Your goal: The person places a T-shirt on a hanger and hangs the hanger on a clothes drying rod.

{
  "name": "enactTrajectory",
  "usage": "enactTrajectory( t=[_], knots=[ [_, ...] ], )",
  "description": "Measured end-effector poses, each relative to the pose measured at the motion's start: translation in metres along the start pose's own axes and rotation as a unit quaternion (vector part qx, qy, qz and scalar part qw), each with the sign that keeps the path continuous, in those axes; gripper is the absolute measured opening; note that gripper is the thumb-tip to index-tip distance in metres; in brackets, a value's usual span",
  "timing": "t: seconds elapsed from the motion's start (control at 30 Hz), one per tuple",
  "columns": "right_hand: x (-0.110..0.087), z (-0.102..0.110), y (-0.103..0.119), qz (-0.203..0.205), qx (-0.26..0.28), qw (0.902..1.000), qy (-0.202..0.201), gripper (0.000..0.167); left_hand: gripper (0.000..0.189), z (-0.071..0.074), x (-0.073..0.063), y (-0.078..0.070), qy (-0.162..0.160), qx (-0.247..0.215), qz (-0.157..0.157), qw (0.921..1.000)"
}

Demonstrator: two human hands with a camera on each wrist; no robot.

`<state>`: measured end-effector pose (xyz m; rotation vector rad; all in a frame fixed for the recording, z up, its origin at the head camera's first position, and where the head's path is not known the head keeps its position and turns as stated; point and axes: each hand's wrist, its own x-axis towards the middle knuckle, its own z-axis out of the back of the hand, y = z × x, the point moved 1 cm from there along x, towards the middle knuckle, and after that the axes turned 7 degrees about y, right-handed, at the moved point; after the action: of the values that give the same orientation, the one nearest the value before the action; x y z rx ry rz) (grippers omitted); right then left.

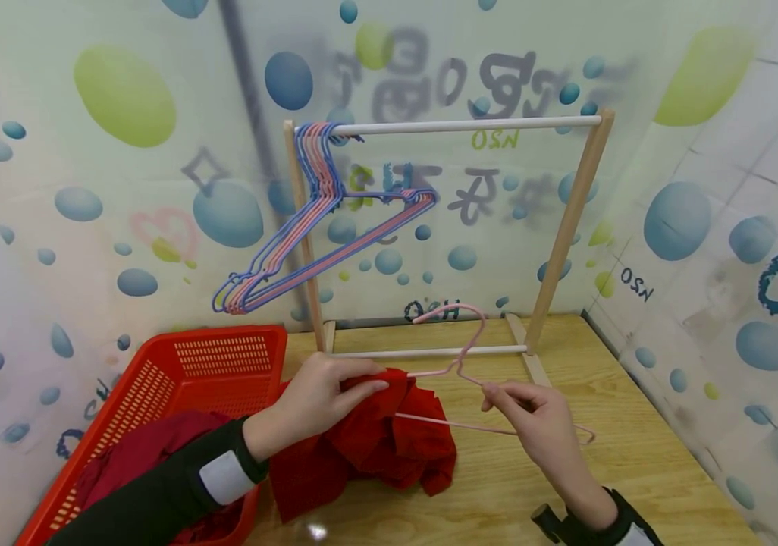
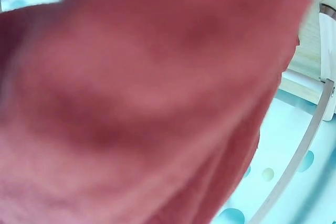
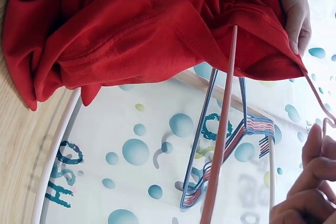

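Observation:
A red garment (image 1: 362, 436) hangs from my left hand (image 1: 324, 398), pinched between thumb and fingers near its upper edge. One end of a pink hanger (image 1: 460, 356) is inside the garment, with its hook pointing up and left. My right hand (image 1: 539, 425) pinches the hanger's shoulder, just right of the neck. In the right wrist view, the hanger's bar (image 3: 223, 124) runs into the cloth opening, and the left fingers (image 3: 295, 30) grip the cloth at its edge. Red cloth (image 2: 147, 98) fills most of the left wrist view and hides the left hand there.
A rack with a white rail (image 1: 471, 125) and wooden posts stands at the back of the table (image 1: 566, 485). Several blue and pink hangers (image 1: 324, 220) hang at its left end. The red basket (image 1: 225, 356) at left holds dark red cloth (image 1: 136, 455).

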<state>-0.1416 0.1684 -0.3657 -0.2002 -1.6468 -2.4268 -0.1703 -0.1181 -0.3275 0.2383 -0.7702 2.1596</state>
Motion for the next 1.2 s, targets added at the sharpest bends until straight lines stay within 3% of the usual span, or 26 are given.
enactTrajectory(
  t=[0.47,0.7,1.2],
  knots=[
    [0.002,-0.007,-0.001,0.002,0.011,0.9999,0.002,0.025,0.016,-0.002,0.004,-0.002,-0.004,-0.012,-0.003,0.9999],
    [0.003,-0.012,-0.002,0.026,0.028,0.9992,-0.012,0.022,0.018,-0.003,0.005,-0.002,0.0,-0.024,0.006,0.9997],
    [0.003,-0.02,-0.003,0.057,0.032,0.9973,-0.034,0.013,0.015,-0.006,0.008,-0.002,-0.006,-0.034,-0.013,0.9993]
  ],
)
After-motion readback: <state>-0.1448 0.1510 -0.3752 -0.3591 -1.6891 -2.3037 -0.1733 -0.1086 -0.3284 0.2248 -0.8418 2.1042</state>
